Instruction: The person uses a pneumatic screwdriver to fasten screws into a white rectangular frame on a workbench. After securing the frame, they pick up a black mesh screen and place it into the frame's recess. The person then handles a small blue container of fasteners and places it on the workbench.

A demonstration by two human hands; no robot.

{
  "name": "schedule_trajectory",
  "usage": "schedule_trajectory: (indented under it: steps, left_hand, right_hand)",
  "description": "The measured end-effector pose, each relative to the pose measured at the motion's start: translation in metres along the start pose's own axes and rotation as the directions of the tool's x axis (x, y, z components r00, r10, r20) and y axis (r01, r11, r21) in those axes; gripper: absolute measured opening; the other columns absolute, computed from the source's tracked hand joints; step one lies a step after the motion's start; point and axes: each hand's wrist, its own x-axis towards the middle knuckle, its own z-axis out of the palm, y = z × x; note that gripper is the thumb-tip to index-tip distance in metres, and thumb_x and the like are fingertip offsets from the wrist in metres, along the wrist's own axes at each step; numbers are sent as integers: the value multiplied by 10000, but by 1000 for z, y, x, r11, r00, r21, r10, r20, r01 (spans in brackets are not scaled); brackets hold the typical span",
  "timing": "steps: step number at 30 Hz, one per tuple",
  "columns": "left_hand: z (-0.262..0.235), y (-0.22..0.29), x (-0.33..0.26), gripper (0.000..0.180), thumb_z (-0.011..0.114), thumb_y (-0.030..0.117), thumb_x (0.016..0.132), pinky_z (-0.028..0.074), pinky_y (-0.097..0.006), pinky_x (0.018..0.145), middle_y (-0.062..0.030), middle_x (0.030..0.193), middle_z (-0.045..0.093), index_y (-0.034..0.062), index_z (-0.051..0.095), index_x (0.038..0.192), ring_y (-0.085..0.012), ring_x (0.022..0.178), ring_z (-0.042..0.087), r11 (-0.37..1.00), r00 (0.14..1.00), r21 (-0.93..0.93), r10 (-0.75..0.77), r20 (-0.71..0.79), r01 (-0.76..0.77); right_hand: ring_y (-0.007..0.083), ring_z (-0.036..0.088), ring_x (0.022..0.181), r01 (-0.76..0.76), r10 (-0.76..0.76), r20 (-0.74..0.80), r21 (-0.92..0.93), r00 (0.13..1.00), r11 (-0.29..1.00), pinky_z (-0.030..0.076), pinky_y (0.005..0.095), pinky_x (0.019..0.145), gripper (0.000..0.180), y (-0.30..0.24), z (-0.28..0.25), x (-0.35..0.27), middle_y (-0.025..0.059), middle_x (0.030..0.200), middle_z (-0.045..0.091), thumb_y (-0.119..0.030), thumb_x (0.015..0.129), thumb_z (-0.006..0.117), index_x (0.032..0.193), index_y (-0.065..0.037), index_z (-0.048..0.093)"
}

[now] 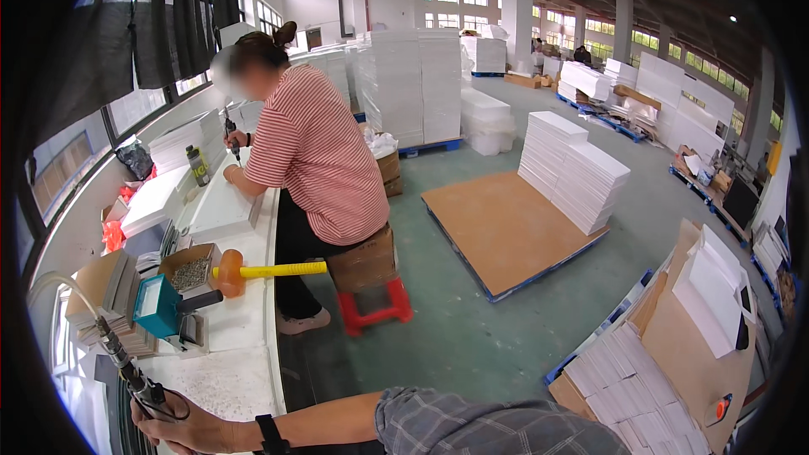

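My right hand (190, 431) reaches left across the bottom of the view, a black watch on its wrist and a plaid sleeve behind it. It is closed around the lower body of an air-driven screwdriver (126, 371) with a clear hose (59, 282) curving up from its top. The hand rests on a speckled white board (223, 388) on the long white bench (240, 320). A teal tool (156, 305) with a black handle stands just beyond the hand. My left hand is out of sight.
A mallet (270, 270) with an orange head and yellow handle lies by a box of screws (192, 271). A co-worker in a red striped shirt (316, 152) sits on a red stool (375, 307). A brown pallet board (506, 227) and white board stacks (573, 168) stand on the green floor.
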Motion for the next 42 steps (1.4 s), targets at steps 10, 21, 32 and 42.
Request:
schedule_trajectory:
  steps: [10,21,32,42]
  left_hand:
    - [23,3,-52,188,596,100,981,473,-312,823,-87,1037,603,43,574,1160,-173,922,548,986,990,-166,-20,-142,-4]
    - [90,20,-76,198,618,7,997,533,-278,900,-16,1042,589,61,526,1164,-100,989,593,659,903,-750,-285,-322,-60]
    - [105,29,-75,249,629,-27,988,511,-270,931,-56,1100,594,45,514,1196,-113,1030,613,529,900,-840,-299,-318,-121]
    - [98,25,-77,251,640,-6,986,499,-273,952,-59,1113,600,48,525,1203,-112,1049,612,500,912,-862,-313,-266,-80]
  right_hand:
    - [54,487,433,-40,42,-39,43,998,998,378,207,385,259,-23,21,-21,31,766,541,-273,961,642,1048,-62,519]
    - [74,450,451,-100,102,-14,104,995,990,447,257,425,177,-5,50,-49,46,904,570,-250,1054,498,1146,-99,504]
    - [81,445,447,-183,169,89,183,982,966,436,254,414,204,27,76,-47,44,887,560,-256,1080,451,1189,-85,478]
    - [80,437,441,-199,192,55,177,980,964,433,255,412,214,40,85,-46,45,879,563,-264,1077,455,1183,-79,478]
